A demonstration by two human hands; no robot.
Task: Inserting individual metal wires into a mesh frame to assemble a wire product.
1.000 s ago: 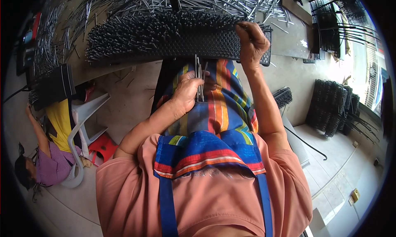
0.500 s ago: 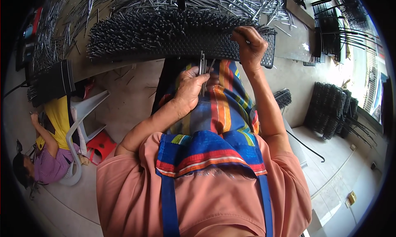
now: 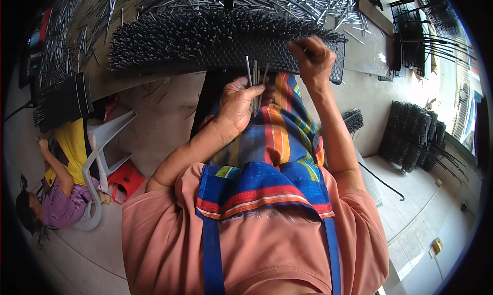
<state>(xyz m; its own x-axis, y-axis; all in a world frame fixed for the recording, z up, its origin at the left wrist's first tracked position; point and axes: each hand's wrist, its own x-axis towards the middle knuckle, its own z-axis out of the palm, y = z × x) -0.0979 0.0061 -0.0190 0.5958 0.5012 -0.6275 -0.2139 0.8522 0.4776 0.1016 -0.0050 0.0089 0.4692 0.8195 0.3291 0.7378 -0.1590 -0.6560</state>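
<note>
A bundle of thin grey metal rods (image 3: 255, 73) stands in my left hand (image 3: 237, 104), which is closed round it above my lap with the tips fanned apart. My right hand (image 3: 315, 64) hovers at the right part of a long black perforated rack (image 3: 262, 53), fingers curled into a pinch. Whatever those fingertips hold, if anything, is too small or hidden to make out. Dense upright rods (image 3: 169, 38) fill the left and far parts of the rack, while holes show along its near and right parts.
Many loose metal rods (image 3: 303, 5) are strewn over the table behind the rack. At the left, another person (image 3: 67, 202) sits by a white chair (image 3: 110, 136) and another black rack (image 3: 64, 102). Stacked black racks (image 3: 408, 136) stand on the floor at the right.
The rods in my left hand have spread apart, one now sticking up higher. My right hand stays near the same spot on the rack, its fingers slightly shifted.
</note>
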